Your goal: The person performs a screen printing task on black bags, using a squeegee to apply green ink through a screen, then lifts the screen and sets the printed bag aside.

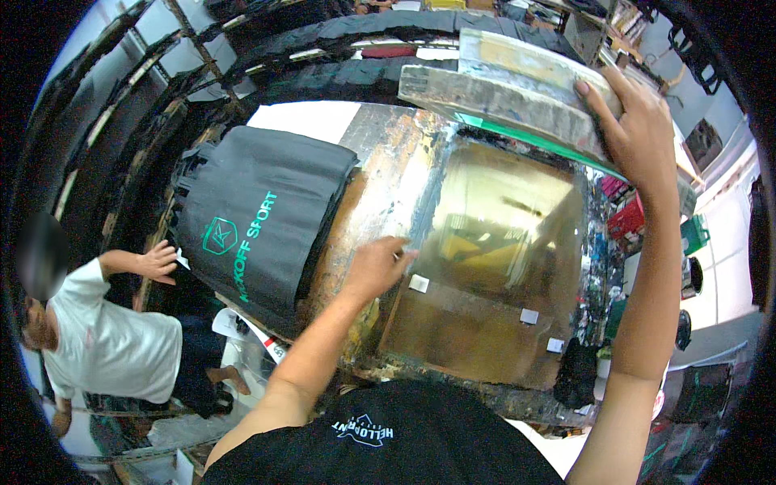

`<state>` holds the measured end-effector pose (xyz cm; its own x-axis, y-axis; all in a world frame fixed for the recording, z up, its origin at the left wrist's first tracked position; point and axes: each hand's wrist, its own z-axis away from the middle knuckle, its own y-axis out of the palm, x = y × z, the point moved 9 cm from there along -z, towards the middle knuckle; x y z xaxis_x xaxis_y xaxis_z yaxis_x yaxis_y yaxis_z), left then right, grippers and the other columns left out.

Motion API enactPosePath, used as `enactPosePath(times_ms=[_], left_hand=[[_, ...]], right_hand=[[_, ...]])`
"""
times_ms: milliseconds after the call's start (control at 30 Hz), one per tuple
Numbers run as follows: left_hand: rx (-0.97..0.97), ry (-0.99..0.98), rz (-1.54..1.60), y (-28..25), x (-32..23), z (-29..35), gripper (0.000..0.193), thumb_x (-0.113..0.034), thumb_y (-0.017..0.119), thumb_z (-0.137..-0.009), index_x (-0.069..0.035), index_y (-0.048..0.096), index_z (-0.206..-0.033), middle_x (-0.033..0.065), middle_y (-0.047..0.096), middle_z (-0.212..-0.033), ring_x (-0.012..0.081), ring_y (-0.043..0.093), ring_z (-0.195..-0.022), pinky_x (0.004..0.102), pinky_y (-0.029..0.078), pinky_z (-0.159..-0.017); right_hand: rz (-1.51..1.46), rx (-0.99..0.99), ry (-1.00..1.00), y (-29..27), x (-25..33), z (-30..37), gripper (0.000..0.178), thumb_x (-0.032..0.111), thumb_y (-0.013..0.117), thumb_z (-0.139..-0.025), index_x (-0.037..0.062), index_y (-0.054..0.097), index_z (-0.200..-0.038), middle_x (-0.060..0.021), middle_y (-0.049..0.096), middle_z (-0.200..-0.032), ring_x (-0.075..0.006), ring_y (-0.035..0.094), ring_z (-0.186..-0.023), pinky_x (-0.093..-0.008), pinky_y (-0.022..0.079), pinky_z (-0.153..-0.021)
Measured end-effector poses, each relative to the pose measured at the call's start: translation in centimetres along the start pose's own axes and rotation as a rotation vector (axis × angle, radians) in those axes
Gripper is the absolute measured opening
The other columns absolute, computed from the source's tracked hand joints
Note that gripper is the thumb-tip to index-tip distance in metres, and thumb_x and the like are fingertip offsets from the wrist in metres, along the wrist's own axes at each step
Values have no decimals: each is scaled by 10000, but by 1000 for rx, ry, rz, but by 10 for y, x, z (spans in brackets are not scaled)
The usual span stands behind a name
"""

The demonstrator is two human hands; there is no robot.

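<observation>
My right hand [638,133] grips the outer edge of a paint-stained screen-printing frame [509,109], which is raised and tilted at the far side. Green ink shows along the frame's lower edge. Below it lies a glossy brown printing board [485,323] with small white tabs [418,283] stuck on its near part. My left hand [378,265] hovers at the board's left edge, just above one tab. Its fingers are bent and a little apart, with nothing visible in them. To its left lies a stack of black fabric pieces [267,210], the top one bearing a green print.
A person in a white shirt [113,343] stands at the left, one hand near the fabric stack. Dark racks [121,137] with black fabric run along the left and back. A red container [626,217] and a black rag [575,373] lie at the board's right.
</observation>
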<state>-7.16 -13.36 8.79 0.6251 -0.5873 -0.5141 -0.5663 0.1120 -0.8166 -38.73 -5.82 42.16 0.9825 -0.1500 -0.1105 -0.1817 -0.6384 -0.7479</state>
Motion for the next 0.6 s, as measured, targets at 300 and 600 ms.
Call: enactPosePath(times_ms=[300,600], left_hand=[[-27,-62,59,12,11,3,363,-392,728,-978,-61,778,-1119,159,753,-956,364,731,-887,470,573,-787],[-415,-137,-225,-101,72,-40,474,-328,798,-924,18,714,-1236,229,715,-1210,400,687,-1124,464,539,-986]], right_hand=[[-14,-129,-3,-7,-1,2,548,578,563,-1020,59,692,-1138,-218,723,-1013,-432,678,-1011,-538,471,-924],[-36,-99,9,-6,-2,0,564,589,573,-1011,57,707,-1145,-221,718,-1000,-434,675,-1005,-533,471,-926]])
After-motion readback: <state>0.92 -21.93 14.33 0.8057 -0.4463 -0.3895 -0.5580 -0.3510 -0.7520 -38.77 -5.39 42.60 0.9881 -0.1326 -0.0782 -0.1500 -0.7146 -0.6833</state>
